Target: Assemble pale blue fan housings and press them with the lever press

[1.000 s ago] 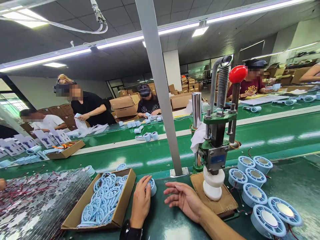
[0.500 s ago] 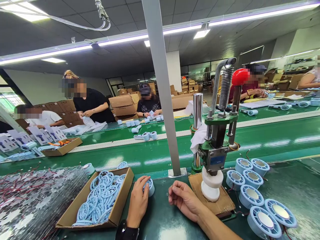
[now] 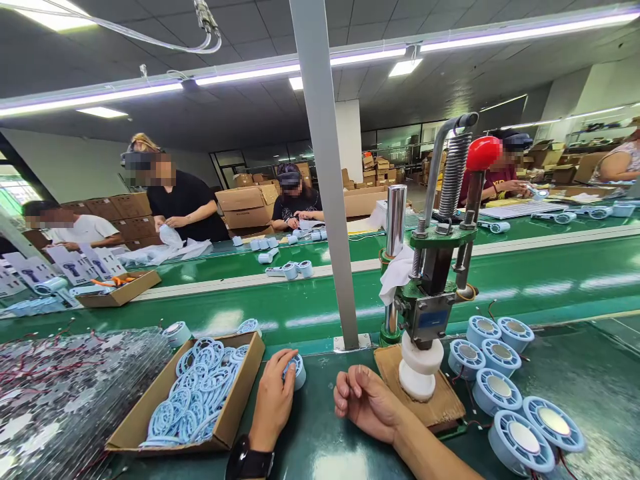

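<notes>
My left hand (image 3: 273, 399) rests on the green bench with its fingers curled round a small light-blue round fan housing (image 3: 297, 370). My right hand (image 3: 365, 401) lies just to its right with the fingers curled into a loose fist and nothing visible in it. Right of that hand a green hand press (image 3: 434, 267) with a red knob stands on a brown board (image 3: 434, 408), its white round head lowered onto the board. An open cardboard box (image 3: 165, 393) of light-blue grille rings sits left of my left hand.
Several light-blue round fan housings (image 3: 505, 397) lie right of the press. A grey post (image 3: 327, 200) rises behind my hands. A pile of clear trays with red wires (image 3: 60, 393) is at far left. Other people work across the green conveyor (image 3: 525, 280), among cardboard boxes.
My right hand's fingers have curled from stretched out into a loose fist and drawn back slightly. My left hand stays on the blue housing. The view has shifted a little.
</notes>
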Motion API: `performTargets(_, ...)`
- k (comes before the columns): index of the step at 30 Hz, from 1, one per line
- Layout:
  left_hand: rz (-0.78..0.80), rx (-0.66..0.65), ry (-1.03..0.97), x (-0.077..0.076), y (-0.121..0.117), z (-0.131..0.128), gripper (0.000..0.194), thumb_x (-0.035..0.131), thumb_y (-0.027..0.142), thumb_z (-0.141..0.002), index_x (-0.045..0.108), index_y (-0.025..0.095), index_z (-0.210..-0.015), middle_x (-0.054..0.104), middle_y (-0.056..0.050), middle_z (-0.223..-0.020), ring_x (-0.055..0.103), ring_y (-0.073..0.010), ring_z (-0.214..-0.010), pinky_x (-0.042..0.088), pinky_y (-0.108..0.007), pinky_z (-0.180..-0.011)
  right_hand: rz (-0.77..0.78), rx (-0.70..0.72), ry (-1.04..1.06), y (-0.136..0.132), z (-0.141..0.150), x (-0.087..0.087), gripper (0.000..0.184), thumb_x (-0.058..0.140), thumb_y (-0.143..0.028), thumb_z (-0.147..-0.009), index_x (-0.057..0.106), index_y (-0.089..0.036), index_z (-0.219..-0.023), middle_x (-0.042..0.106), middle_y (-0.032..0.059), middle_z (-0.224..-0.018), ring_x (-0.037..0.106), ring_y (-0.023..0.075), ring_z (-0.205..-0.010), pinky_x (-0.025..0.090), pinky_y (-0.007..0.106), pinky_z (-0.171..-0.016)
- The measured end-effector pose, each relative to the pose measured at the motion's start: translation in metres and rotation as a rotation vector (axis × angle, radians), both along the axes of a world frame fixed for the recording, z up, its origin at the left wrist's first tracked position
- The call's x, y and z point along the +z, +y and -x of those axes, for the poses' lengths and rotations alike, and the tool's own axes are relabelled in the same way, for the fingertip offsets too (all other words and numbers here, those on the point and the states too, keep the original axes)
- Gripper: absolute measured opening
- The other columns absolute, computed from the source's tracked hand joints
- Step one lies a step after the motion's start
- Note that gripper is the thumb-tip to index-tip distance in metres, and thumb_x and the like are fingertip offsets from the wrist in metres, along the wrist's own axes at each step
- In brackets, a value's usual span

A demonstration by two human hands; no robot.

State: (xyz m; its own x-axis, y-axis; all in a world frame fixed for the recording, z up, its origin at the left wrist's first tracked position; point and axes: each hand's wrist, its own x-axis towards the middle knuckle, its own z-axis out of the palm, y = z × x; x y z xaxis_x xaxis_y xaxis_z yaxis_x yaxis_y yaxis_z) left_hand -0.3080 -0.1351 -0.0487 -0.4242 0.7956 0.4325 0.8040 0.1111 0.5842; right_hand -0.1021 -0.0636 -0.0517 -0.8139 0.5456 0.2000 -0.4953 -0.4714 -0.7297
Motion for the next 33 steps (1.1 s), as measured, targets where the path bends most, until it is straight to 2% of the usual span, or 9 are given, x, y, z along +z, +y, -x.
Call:
performTargets(4, -0.001, 0.001, 0.003, 0.000, 0.000, 0.000, 0.042, 0.039, 0.042, -0.091, 0.069, 0.020, -0.110, 0.066, -0.011, -0.118, 0.061, -0.0261, -0.113, 0.047, -0.050, -0.103, -0.266, -0.186, -0.100, 0.002, 0.004, -0.006, 0.064, 0.048, -0.075, -0.083, 0.032, -0.018, -0.058, 0.045, -0.0002, -0.068, 0.048, 0.0104, -0.057, 0.041, 0.026, -0.055)
performTargets(8, -0.006, 0.000, 0.003, -0.001, 0.000, 0.001, 0.040, 0.040, 0.041, -0.090, 0.069, 0.021, -0.110, 0.066, -0.010, -0.116, 0.062, -0.0254, -0.111, 0.048, -0.047, -0.101, -0.653, -0.585, -0.199, -0.003, 0.005, -0.014, 0.040, 0.060, -0.045, -0.090, 0.054, -0.015, -0.064, 0.052, 0.0024, -0.072, 0.047, 0.0109, -0.066, 0.033, 0.025, -0.062)
performTargets(10, -0.008, -0.003, 0.002, -0.001, 0.000, 0.001, 0.040, 0.041, 0.041, -0.090, 0.069, 0.021, -0.110, 0.066, -0.009, -0.116, 0.062, -0.0253, -0.112, 0.048, -0.047, -0.101, -0.870, -0.741, -0.198, -0.009, 0.003, -0.016, 0.031, 0.062, -0.035, -0.089, 0.058, -0.016, -0.065, 0.055, 0.0024, -0.073, 0.046, 0.0107, -0.069, 0.029, 0.025, -0.065)
performTargets(13, -0.008, -0.009, -0.005, -0.002, 0.000, 0.001, 0.040, 0.041, 0.040, -0.090, 0.068, 0.021, -0.111, 0.066, -0.010, -0.116, 0.061, -0.0253, -0.112, 0.047, -0.047, -0.102, -1.159, -0.872, -0.158, -0.018, 0.001, -0.015, 0.031, 0.059, -0.031, -0.092, 0.057, -0.016, -0.065, 0.058, 0.0016, -0.072, 0.044, 0.0095, -0.064, 0.027, 0.026, -0.063)
performTargets(16, -0.004, -0.017, -0.016, -0.003, 0.000, 0.001, 0.039, 0.041, 0.040, -0.091, 0.068, 0.020, -0.112, 0.065, -0.010, -0.118, 0.060, -0.0254, -0.113, 0.046, -0.047, -0.103, -1.337, -0.957, -0.147, -0.023, 0.000, -0.010, 0.034, 0.054, -0.030, -0.096, 0.054, -0.016, -0.065, 0.059, 0.0010, -0.071, 0.043, 0.0089, -0.061, 0.026, 0.025, -0.060)
performTargets(21, 0.006, -0.038, -0.039, -0.001, -0.002, 0.000, 0.039, 0.042, 0.039, -0.092, 0.066, 0.018, -0.115, 0.064, -0.012, -0.120, 0.059, -0.0268, -0.114, 0.044, -0.050, -0.103, -1.421, -1.018, -0.196, -0.023, 0.000, -0.007, 0.033, 0.048, -0.029, -0.099, 0.055, -0.017, -0.069, 0.059, 0.0009, -0.073, 0.047, 0.0084, -0.061, 0.030, 0.023, -0.059)
performTargets(25, 0.030, -0.114, -0.060, 0.001, -0.005, -0.004, 0.041, 0.055, 0.041, -0.087, 0.061, 0.022, -0.123, 0.062, -0.010, -0.125, 0.058, -0.0253, -0.118, 0.045, -0.046, -0.103, -1.373, -1.023, -0.239, -0.021, 0.000, -0.010, 0.030, 0.046, -0.029, -0.100, 0.059, -0.017, -0.075, 0.062, 0.0013, -0.080, 0.054, 0.0077, -0.065, 0.034, 0.021, -0.060)
performTargets(28, 0.010, -0.209, -0.079, 0.004, -0.007, -0.008, 0.050, 0.068, 0.051, -0.077, 0.063, 0.023, -0.119, 0.063, -0.009, -0.125, 0.057, -0.0267, -0.118, 0.045, -0.044, -0.104, -1.320, -1.017, -0.266, -0.017, 0.001, -0.013, 0.032, 0.046, -0.031, -0.100, 0.061, -0.017, -0.075, 0.062, 0.0015, -0.080, 0.057, 0.0078, -0.067, 0.036, 0.020, -0.060)
performTargets(33, -0.091, -0.327, -0.136, 0.010, -0.010, -0.013, 0.066, 0.073, 0.068, -0.063, 0.065, 0.024, -0.112, 0.063, -0.011, -0.120, 0.057, -0.0310, -0.116, 0.043, -0.049, -0.103, -1.282, -0.993, -0.291, -0.012, 0.003, -0.016, 0.034, 0.047, -0.033, -0.099, 0.063, -0.017, -0.074, 0.063, 0.0023, -0.079, 0.059, 0.0085, -0.066, 0.039, 0.020, -0.059)
